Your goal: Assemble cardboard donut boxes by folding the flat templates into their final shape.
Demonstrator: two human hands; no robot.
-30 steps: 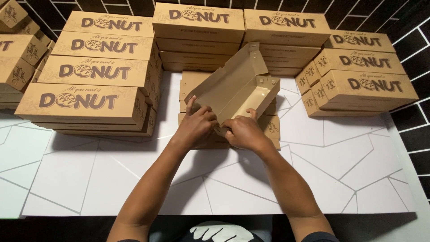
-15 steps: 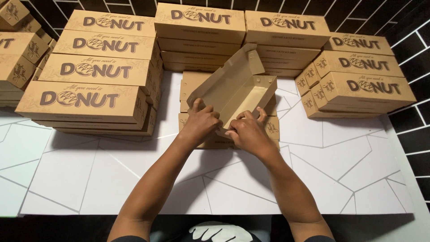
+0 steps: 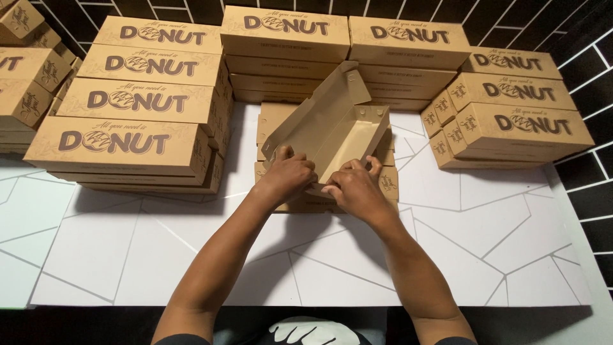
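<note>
Shifted inward since a second ago: left hand and right hand, now pinching near end of half-folded carton.

Head view: fingers closed on near wall flaps, at 6 o'clock of carton, atop flat blanks mid-table; finished boxes at 9, 12, 3. Folding step; next calls for tucking, seemingly.

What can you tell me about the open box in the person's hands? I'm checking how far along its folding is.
The half-folded cardboard box is plain brown kraft board, unprinted inside. It is long and narrow, its tray open and tilted up away from the person, one long flap raised at the rear left. The left hand and right hand grip its near end. It sits over a stack of flat box blanks on the white table.
</note>
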